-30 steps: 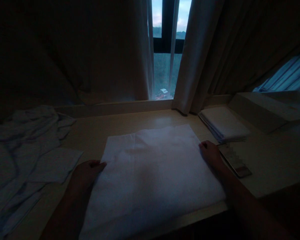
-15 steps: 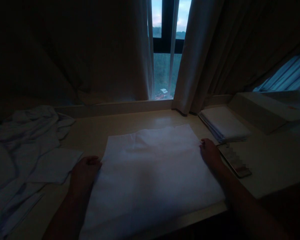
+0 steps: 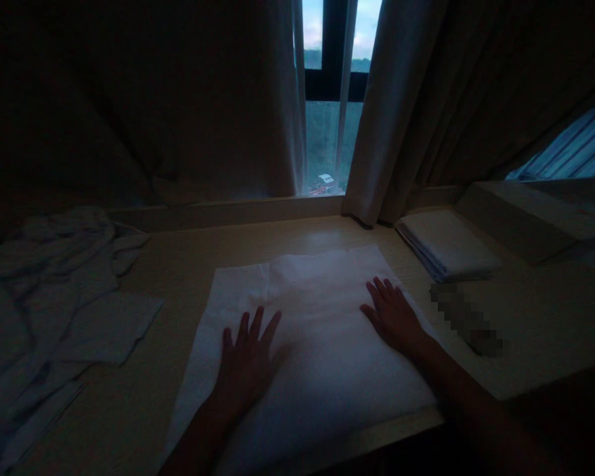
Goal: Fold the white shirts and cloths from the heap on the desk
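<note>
A white cloth (image 3: 317, 370) lies spread on the pale table, its near part reaching the front edge. Over its left half is my left hand (image 3: 248, 363), fingers spread and palm down. My right hand (image 3: 391, 314) rests near the cloth's right edge, also flat with fingers apart. Neither hand holds anything. Light creases run across the cloth's far part. The room is dim, so the exact contact under the palms is hard to make out.
Crumpled white cloths (image 3: 69, 277) are heaped at the left. A folded cloth stack (image 3: 446, 244) sits at the back right, with a blurred-out phone (image 3: 466, 320) before it. Behind the stack is a box (image 3: 530, 218). Curtains (image 3: 396, 99) flank the window (image 3: 327, 132).
Both hands have let go of the cloth's side edges and moved inward onto it, fingers now spread. The cloth lies in nearly the same place.
</note>
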Tool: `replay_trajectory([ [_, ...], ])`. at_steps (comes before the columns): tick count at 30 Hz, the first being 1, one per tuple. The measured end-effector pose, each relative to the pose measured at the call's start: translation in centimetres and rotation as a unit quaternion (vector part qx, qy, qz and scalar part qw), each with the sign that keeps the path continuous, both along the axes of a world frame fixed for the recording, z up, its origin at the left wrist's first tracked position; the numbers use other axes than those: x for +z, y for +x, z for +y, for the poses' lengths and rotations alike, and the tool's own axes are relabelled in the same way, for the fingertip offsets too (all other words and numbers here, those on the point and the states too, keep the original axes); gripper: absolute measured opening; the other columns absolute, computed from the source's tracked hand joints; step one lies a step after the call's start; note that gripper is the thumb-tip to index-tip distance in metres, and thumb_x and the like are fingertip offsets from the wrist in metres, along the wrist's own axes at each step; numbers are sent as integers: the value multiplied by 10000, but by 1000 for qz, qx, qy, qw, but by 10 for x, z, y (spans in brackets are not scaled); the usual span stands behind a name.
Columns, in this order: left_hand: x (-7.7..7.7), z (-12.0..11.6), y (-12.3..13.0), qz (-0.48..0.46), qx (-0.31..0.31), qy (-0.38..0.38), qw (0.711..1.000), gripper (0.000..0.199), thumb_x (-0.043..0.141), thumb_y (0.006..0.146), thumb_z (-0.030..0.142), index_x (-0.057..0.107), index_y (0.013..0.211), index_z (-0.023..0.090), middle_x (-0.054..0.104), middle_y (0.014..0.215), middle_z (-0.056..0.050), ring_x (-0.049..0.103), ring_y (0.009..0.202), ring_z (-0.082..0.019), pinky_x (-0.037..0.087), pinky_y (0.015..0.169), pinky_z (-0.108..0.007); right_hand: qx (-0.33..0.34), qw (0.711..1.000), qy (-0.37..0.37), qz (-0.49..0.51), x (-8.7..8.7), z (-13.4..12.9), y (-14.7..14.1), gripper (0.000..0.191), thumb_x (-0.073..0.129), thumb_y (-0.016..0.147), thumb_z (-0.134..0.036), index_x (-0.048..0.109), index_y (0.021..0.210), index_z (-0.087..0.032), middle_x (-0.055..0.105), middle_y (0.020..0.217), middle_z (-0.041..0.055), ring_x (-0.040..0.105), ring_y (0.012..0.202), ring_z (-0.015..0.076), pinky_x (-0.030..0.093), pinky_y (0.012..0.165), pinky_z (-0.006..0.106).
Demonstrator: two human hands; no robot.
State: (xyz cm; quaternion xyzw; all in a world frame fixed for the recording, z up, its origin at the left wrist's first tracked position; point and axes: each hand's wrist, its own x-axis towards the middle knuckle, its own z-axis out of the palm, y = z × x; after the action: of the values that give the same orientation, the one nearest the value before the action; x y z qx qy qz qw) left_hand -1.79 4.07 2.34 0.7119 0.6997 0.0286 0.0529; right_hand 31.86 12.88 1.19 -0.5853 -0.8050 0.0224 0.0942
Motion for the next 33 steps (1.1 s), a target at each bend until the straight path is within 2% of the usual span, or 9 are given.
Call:
replay_trajectory([
  [4,8,3,16,15,20,-4,1000,746,308,835,682,255,1481,313,152,1579,-95,73,1441,-385,98,1081,-679,0,1000,6,-4,-3,2,1,671,248,947,-601,294,1482,-200,200,1564,71,87,1446,288,72,1161,510],
  [9,24,40,74,-17,-125,55,991,688,317,850,664,236,1474,385,145,1588,-8,65,1456,-324,91,1141,-591,-2,1000,10,9,-3,3,-1,674,254,937,-615,294,1483,-223,201,1565,58,78,1446,291,73,1159,514],
  [11,21,62,92,-22,-131,57,990,676,293,853,670,258,1466,388,174,1584,1,73,1456,-318,76,1148,-578,0,1000,13,13,-2,2,-2,676,249,939,-610,301,1482,-209,213,1561,67,80,1446,295,65,1159,517],
  [14,11,89,99,-15,-95,60,994,681,237,859,675,279,1464,366,203,1578,-6,101,1454,-309,82,1153,-555,-1,1000,16,16,1,0,-2,675,239,943,-603,314,1477,-197,228,1556,78,89,1444,299,54,1159,517],
  [19,6,104,69,0,-33,62,998,695,185,870,664,272,1473,330,197,1581,-36,111,1452,-308,102,1146,-536,-3,1000,17,24,3,-1,-2,675,231,939,-610,308,1481,-216,226,1557,64,88,1445,297,54,1161,510],
  [24,10,103,0,18,86,43,995,725,204,861,668,262,1480,295,206,1573,-102,170,1429,-358,157,1108,-571,-5,1000,12,26,1,0,-1,679,224,941,-608,310,1480,-206,222,1557,70,86,1445,299,51,1160,518],
  [28,4,97,-49,55,141,53,987,747,217,863,657,250,1486,245,221,1563,-141,211,1411,-370,174,1099,-577,-3,1000,10,30,0,0,-2,692,212,939,-617,306,1482,-199,203,1562,76,71,1445,303,48,1157,527],
  [31,5,97,-49,82,170,70,979,740,198,876,635,294,1472,206,258,1544,-164,230,1400,-385,176,1087,-603,-6,1000,7,24,1,0,-3,703,181,940,-622,299,1485,-193,197,1564,77,62,1447,296,28,1160,518],
  [33,13,101,-26,92,141,94,981,725,178,892,609,309,1466,185,267,1540,-167,207,1410,-378,166,1093,-605,-8,1000,3,20,1,0,-4,707,166,941,-622,297,1486,-190,190,1566,77,54,1448,294,19,1159,518],
])
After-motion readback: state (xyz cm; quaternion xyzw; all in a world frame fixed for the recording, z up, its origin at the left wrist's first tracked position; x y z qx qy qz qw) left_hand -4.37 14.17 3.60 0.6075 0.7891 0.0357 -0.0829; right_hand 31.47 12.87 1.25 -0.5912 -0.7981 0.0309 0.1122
